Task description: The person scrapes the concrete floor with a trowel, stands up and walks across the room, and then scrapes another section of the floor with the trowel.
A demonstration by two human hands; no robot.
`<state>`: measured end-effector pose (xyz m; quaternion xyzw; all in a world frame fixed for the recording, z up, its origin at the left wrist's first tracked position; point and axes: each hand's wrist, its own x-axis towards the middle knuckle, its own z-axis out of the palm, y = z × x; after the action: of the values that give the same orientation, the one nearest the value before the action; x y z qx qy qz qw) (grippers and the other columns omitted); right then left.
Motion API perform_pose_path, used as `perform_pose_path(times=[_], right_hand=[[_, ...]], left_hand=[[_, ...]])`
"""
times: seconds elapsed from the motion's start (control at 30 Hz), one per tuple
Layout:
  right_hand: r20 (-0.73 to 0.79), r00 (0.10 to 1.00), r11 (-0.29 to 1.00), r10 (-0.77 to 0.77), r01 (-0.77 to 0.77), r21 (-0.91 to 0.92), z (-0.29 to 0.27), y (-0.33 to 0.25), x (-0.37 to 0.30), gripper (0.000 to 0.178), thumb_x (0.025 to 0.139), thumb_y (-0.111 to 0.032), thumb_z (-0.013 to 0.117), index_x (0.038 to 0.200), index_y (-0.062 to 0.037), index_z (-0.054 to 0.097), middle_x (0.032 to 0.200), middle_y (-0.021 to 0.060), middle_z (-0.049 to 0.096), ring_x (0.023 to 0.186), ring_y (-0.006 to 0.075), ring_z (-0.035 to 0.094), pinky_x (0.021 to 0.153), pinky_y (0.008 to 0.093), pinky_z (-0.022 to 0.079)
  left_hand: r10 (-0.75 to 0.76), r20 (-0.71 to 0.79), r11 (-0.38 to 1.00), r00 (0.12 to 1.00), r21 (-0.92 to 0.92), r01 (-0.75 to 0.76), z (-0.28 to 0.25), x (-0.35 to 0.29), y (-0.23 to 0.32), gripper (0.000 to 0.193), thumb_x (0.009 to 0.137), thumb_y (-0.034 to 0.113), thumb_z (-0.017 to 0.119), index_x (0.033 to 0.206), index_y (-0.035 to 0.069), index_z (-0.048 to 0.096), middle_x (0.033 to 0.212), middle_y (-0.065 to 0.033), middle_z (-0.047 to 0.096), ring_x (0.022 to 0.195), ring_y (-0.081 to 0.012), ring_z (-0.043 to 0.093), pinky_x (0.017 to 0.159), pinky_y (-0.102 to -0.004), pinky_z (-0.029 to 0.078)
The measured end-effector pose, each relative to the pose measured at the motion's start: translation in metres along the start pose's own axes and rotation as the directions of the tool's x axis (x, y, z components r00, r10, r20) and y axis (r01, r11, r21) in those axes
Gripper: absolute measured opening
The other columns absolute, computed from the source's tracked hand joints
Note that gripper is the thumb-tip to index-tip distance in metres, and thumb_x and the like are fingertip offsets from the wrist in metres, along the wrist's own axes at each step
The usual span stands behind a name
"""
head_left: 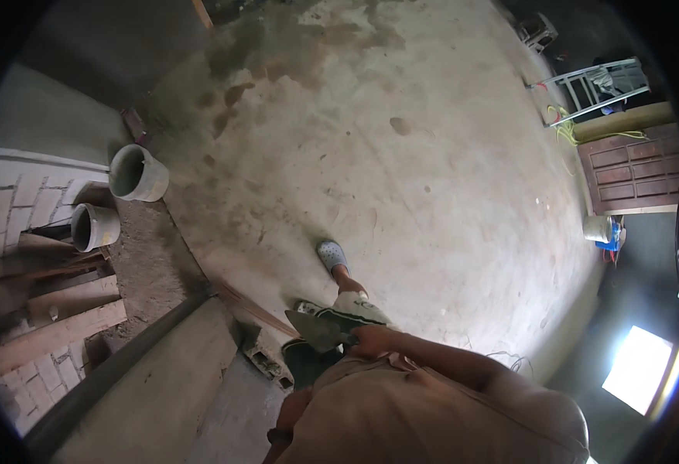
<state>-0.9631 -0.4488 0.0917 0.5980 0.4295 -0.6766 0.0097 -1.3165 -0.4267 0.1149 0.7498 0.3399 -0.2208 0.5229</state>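
Note:
My right hand (372, 341) is closed around the handle of a trowel (318, 331), held in front of my waist. The trowel's grey, pointed blade extends to the left, over my shorts. Low at my left side is my left hand (294, 407), beside the shirt, with a dark band at the wrist. Its fingers do not show clearly, so what they do cannot be made out. A hollow concrete block (268, 357) sits near my left side, by the end of a low wall (146, 387). One foot in a grey clog (331, 255) is forward on the concrete floor (432, 193).
Two mortar-stained buckets, a larger one (150, 179) and a smaller one (106, 228), stand at the left near wooden planks (61, 336). On the right are a metal ladder (587, 91), a brown panelled door (635, 172) and a white bucket (598, 228). Damp patches mark the far floor.

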Motion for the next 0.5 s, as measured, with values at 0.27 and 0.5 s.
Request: perform_pose_path(times=[0.27, 0.5], right_hand=[[-0.141, 0.987, 0.924, 0.073, -0.014, 0.383, -0.143, 0.084, 0.177, 0.056, 0.096, -0.057, 0.063, 0.118, -0.0052, 0.068, 0.1, 0.0209, 0.075, 0.098, 0.0359, 0.071, 0.088, 0.0486, 0.053], [-0.556, 0.684, 0.858, 0.471, -0.21, 0.469, -0.191, 0.321, 0.403, 0.055, 0.102, -0.057, 0.054, 0.104, -0.0046, 0.07, 0.074, 0.0065, 0.064, 0.059, 0.0175, 0.062, 0.054, 0.0353, 0.053]], left_hand=[[-0.652, -0.574, 0.733, 0.495, -0.31, 0.605, -0.082, 0.043, -0.166, 0.074, 0.096, 0.034, 0.073, 0.154, 0.0, 0.042, 0.157, -0.0242, 0.043, 0.145, -0.0382, 0.042, 0.122, -0.0491, 0.031], [0.43, -0.842, 0.669, -0.326, 0.054, 0.741, -0.28, -0.094, -0.34, 0.093, 0.093, 0.063, 0.067, 0.159, 0.006, 0.037, 0.171, -0.0243, 0.015, 0.158, -0.0474, 0.0, 0.121, -0.0706, 0.017]])
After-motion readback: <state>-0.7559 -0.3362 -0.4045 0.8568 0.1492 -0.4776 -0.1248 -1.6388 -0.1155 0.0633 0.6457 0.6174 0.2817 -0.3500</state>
